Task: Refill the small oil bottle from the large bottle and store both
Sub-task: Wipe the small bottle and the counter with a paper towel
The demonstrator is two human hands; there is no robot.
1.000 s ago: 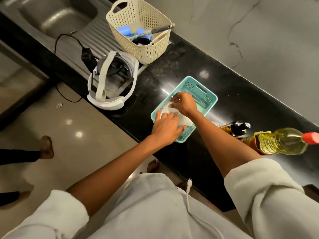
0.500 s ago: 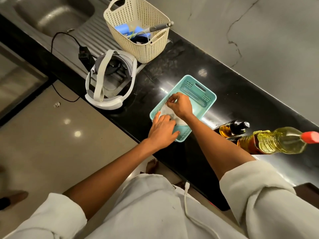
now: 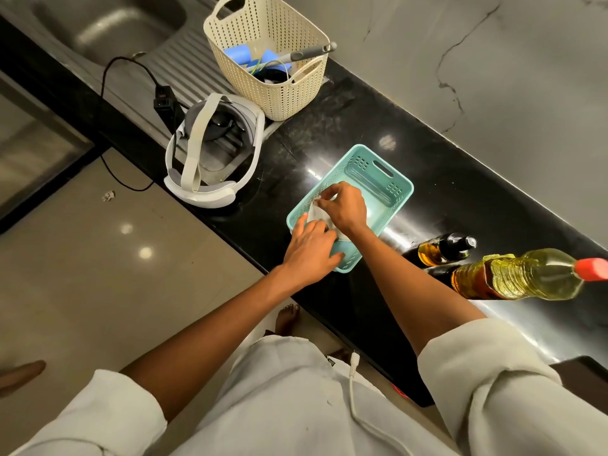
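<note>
A teal basket (image 3: 391, 179) sits on the black counter (image 3: 329, 133). My right hand (image 3: 345, 205) pinches a white cloth (image 3: 316, 212) inside the basket's near end. My left hand (image 3: 312, 248) rests on the basket's near rim with its fingers touching the cloth. To the right stands the small dark oil bottle (image 3: 444, 248) with a silver tip. Beside it stands the large bottle (image 3: 526, 274) of yellow oil with a red cap.
A cream woven basket (image 3: 273, 90) with blue items and a grey-handled tool stands at the back left. A white headset (image 3: 210, 159) and a black cable adapter (image 3: 164, 100) lie on the steel sink drainboard. A marble wall runs behind the counter.
My right hand has shifted slightly left in the teal basket and lifted a fold of the cloth. The left hand stays on the near rim. A person's foot shows at the left edge.
</note>
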